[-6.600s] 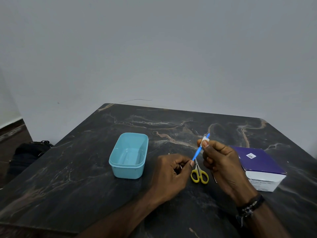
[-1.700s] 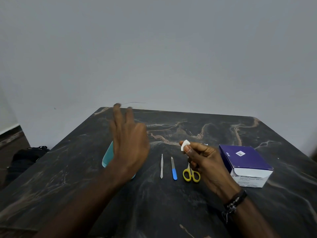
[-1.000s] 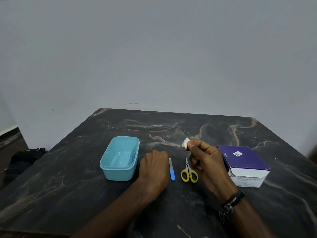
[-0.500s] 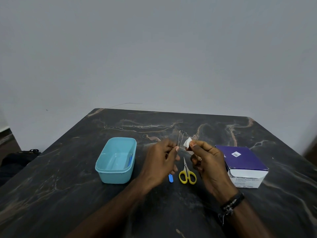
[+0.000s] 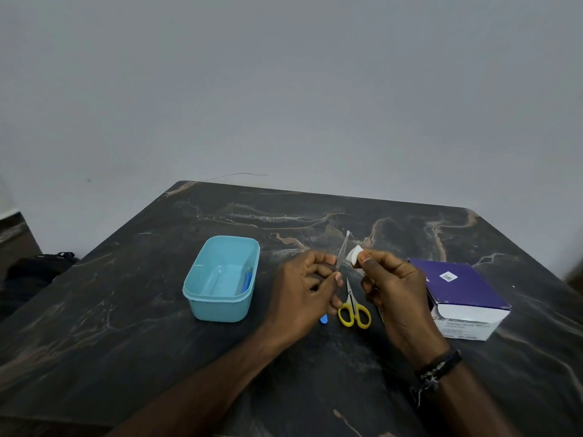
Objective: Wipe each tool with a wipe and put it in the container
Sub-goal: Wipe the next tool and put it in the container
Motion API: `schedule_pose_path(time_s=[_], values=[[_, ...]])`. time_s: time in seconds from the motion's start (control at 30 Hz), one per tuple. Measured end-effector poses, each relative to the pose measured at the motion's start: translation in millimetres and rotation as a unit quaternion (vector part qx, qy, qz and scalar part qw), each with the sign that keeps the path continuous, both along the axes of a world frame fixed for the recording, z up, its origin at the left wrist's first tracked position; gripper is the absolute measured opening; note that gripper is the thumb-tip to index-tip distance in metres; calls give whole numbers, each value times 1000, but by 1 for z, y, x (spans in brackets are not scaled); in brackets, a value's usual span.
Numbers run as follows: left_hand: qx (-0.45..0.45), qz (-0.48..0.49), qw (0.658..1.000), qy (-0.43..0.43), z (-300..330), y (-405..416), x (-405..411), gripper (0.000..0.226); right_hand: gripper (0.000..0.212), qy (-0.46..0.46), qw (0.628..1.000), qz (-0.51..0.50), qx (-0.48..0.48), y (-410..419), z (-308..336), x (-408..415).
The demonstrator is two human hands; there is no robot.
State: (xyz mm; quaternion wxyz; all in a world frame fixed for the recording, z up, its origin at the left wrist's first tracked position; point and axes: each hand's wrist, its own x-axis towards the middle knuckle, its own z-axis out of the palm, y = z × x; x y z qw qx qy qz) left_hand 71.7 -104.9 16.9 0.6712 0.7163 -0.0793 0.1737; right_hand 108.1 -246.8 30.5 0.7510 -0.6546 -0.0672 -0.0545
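change since earlier frames: both hands now meet above the table centre; the left hand, which lay flat on the surface a second ago, is raised with a thin metal tool, and the blue-handled tool wiped earlier lies in the container.
table [image 5: 126, 326]: dark marbled top with pale veins, set against a grey wall.
box [image 5: 463, 294]: purple lid, white front with print too small to read in full; sits at the right, near the right hand, touching nothing else.
container [image 5: 202, 298]: light blue, rectangular, open, left of the hands; stands flat on the table.
left hand [image 5: 303, 294]: fingers closed on the lower end of the metal tool, thumb and forefinger pinching it.
right hand [image 5: 391, 288]: thumb and forefinger pressed together on the wipe; a dark beaded band at the wrist.
scissors [image 5: 353, 307]: yellow handles, blades shut and pointing away; on the table between and below the two hands.
metal tool [image 5: 343, 249]: slim, silver, held off the table, tilted slightly right, tip up.
tool in container [image 5: 247, 280]: blue, lying along the right inner wall.
wipe [image 5: 353, 254]: small white folded pad, just beside the metal tool's upper part; contact cannot be told.
blue tip [image 5: 324, 318]: end of another tool on the table, showing under the left hand; rest hidden.
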Motion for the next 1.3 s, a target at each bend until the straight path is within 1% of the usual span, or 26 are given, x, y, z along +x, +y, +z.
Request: schedule_pose_path(time_s=[0.5, 0.7, 0.87, 1.0, 1.13, 1.3], values=[[19, -14, 1000, -6, -3, -2, -1, 16, 9, -24, 999, -22, -22, 2, 0, -1], [19, -22, 1000, 2, -3, -2, -2, 13, 11, -27, 999, -11, -28, 2, 2, -5], [17, -23, 1000, 0, -4, -3, -2, 11, 13, -10, 999, 22, -21, 3, 4, -6], [19, -28, 999, -7, -2, -3, -4, 14, 14, -8, 999, 32, -39, 3, 3, -5], [14, -33, 999, -4, -2, -4, -4, 16, 12, -10, 1000, 0, -22, 3, 4, -5], [16, -37, 999, 2, -5, -4, -4, 11, 14, -23, 998, -59, -17, 2, 3, -2]])
